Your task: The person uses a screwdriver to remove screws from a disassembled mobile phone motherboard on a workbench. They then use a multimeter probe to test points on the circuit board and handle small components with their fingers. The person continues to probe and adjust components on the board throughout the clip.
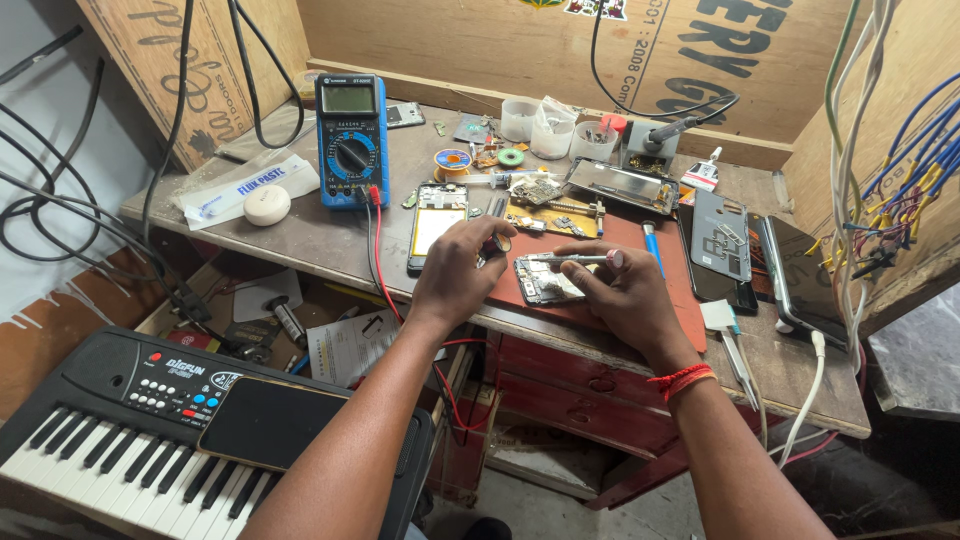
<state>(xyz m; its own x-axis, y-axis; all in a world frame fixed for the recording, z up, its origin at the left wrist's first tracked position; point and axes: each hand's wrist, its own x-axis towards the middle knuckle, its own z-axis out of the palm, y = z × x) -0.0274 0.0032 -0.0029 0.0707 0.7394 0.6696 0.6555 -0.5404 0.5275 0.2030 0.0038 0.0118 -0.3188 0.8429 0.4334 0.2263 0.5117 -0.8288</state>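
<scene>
Grip on screwdriver [570, 259], cluttered workbench [330, 245]

A worn wooden bench [330, 240] carries a blue multimeter [351, 140], red mat [640, 290], solder spool [452, 161] — and phones [720, 235].

Two bare forearms, seen from a head-worn camera, extend without sleeves from the bottom edge of the frame. The right hand [625, 285] carries a band of red and orange thread tied around its wrist [681, 379]. The left hand [455, 270] wears no ring, watch or band.
</scene>
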